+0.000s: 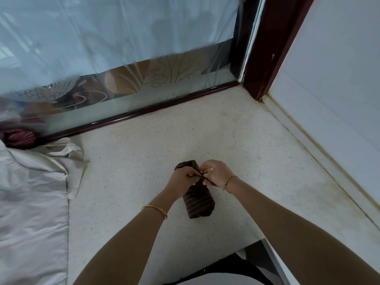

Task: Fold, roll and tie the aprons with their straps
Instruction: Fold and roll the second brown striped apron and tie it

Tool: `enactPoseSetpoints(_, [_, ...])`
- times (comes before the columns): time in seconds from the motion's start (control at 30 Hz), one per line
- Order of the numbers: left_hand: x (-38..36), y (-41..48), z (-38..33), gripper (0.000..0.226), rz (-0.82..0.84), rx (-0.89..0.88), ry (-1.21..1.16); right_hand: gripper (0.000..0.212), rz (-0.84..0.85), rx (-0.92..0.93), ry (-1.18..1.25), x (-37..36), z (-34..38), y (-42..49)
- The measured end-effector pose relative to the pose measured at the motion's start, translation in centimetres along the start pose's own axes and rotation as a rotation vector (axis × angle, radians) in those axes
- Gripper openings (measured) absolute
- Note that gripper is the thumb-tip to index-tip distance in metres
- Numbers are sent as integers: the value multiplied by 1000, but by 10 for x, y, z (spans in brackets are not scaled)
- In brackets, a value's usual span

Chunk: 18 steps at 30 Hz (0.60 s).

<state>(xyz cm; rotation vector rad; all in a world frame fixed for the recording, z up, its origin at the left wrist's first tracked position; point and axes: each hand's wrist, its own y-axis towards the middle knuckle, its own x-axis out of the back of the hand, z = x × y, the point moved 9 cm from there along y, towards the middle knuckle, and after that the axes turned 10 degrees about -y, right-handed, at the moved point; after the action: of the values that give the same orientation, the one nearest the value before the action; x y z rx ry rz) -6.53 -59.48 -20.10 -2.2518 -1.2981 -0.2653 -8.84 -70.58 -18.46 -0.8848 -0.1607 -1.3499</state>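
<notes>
Cloth, soft and light: the dark brown pinstriped apron roll (pixel 198 199) lies on the speckled cream table (pixel 144 151) before me and would spring loose if released, I judge. My left hand (pixel 182 181) and right hand (pixel 219 173) pinch its thin strap (pixel 202 176) in curled fingers (pixel 206 166) over the roll's middle. Farther left lies a limp pale grey apron (pixel 30 192).

A: What colour is the rolled apron (pixel 198 200)?
B: Dark brown with thin pale stripes. Its strap (pixel 202 176) is the same brown.
A: And the counter (pixel 164 128)?
B: Off-white, finely speckled. The cloth (pixel 30 192) is plain pale grey, and the window frame (pixel 265 48) is dark red-brown.
</notes>
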Motion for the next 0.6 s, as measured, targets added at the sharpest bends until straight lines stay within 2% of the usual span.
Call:
enactPoseSetpoints(0.07, [1,-1,2,17,-2,33,-77,28,24,51,-156,-8,-1,3])
enactPoseSetpoints(0.2, [3,-2,3,20,-20,83,-175,15,-37,75,-282,-9,-5,12])
enactPoseSetpoints(0.37, [1,1,6,22,18,153,-321,6,-153,93,-288,3,-3,12])
enactPoseSetpoints(0.4, [1,2,8,23,34,170,-359,6,-150,107,-278,3,-2,12])
enactPoseSetpoints(0.5, [0,2,17,17,62,248,-459,24,-98,145,-284,0,3,11])
enactPoseSetpoints(0.6, [-3,2,17,20,95,269,-481,16,-28,182,-314,-6,2,10])
